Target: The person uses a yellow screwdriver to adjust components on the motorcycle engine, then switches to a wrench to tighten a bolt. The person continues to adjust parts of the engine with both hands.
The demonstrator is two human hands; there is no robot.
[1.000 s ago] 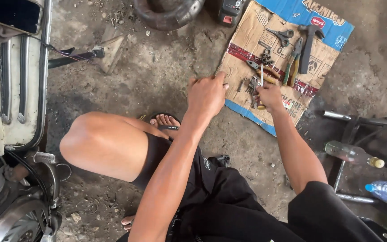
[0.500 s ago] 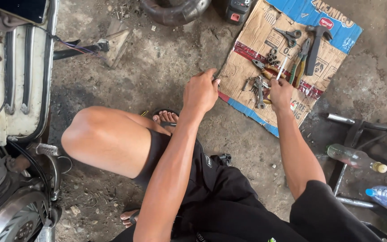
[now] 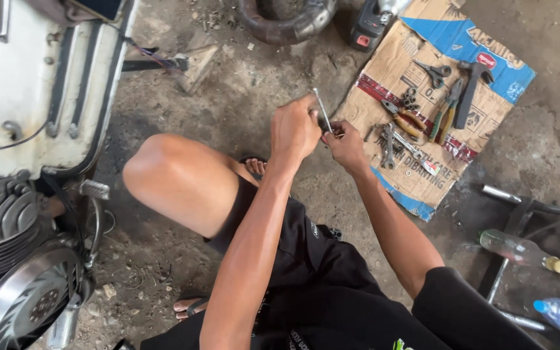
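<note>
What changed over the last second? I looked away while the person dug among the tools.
Both hands left the flattened cardboard sheet and came together over the dirt floor. The left hand now grips a thin metal rod; the right hand pinches its lower end. The tools on the cardboard lie as before.

1. The cardboard sheet is brown with a blue corner and red stripes.
2. The thin rod is silvery grey.
3. The pliers have orange handles.
4. The shorts are black.
5. The scooter body is off-white.
</note>
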